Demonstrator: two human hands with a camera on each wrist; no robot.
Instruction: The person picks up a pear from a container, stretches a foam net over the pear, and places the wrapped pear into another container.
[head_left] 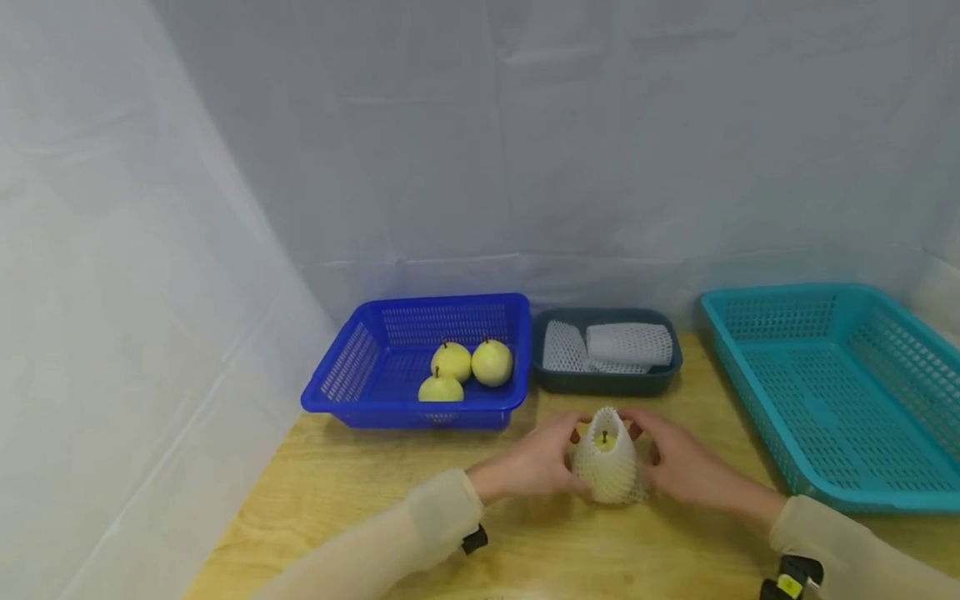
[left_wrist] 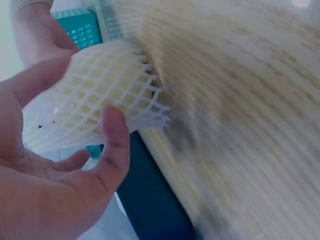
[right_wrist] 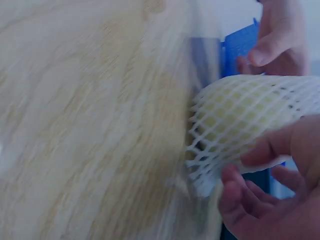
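A pale yellow pear (head_left: 604, 444) stands on the wooden table inside a white foam net sleeve (head_left: 613, 479), its stem showing through the open top. My left hand (head_left: 536, 460) holds the wrapped pear from the left, thumb and fingers curved against the netting. From the other side my right hand (head_left: 690, 467) curves round it, with fingers near the sleeve's upper rim and thumb low. The right wrist view shows the right fingertips (right_wrist: 231, 175) at the sleeve's loose lower edge (right_wrist: 202, 172); blur hides how firmly they touch.
Behind on the left, a blue basket (head_left: 420, 407) holds three pears (head_left: 492, 363). Beside it, a dark green tray (head_left: 611, 383) contains more foam sleeves (head_left: 630, 343). A teal basket (head_left: 795, 408) stands at the right. White sheeting (head_left: 480, 150) hangs behind the table.
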